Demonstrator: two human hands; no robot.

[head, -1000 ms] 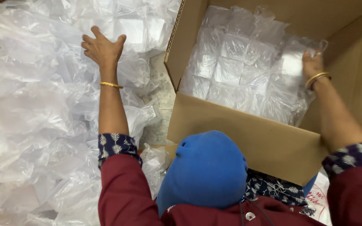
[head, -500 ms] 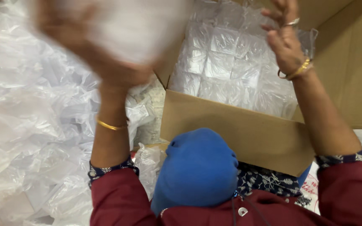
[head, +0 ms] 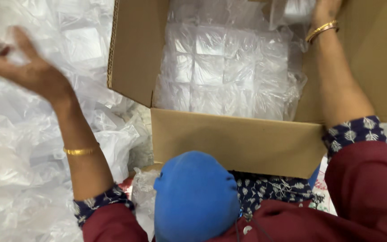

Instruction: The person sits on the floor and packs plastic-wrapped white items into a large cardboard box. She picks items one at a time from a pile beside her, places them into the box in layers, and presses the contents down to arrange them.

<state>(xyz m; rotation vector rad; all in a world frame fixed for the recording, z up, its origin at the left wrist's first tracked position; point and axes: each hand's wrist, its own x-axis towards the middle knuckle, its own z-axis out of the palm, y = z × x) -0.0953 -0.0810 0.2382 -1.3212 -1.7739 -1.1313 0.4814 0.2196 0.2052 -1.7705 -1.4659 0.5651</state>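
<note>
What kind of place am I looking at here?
Likely a packing or sorting area: an open brown cardboard box filled with rows of clear plastic-wrapped packets, beside a big heap of loose clear plastic bags.

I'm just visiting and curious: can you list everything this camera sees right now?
Open brown cardboard box: one, centre, flaps up.
Clear plastic packets in rows: many, transparent, inside the box.
Loose pile of clear plastic bags: many, whitish, left of the box.
Blue rounded cloth-covered shape: one, bottom centre.
Gold bangles: one on each wrist.
Maroon sleeves with dark patterned cuffs: two, bottom.
Left hand: raised over the pile, open, fingers blurred.
Right hand: at the box's far corner, mostly cut off by the frame.
</note>
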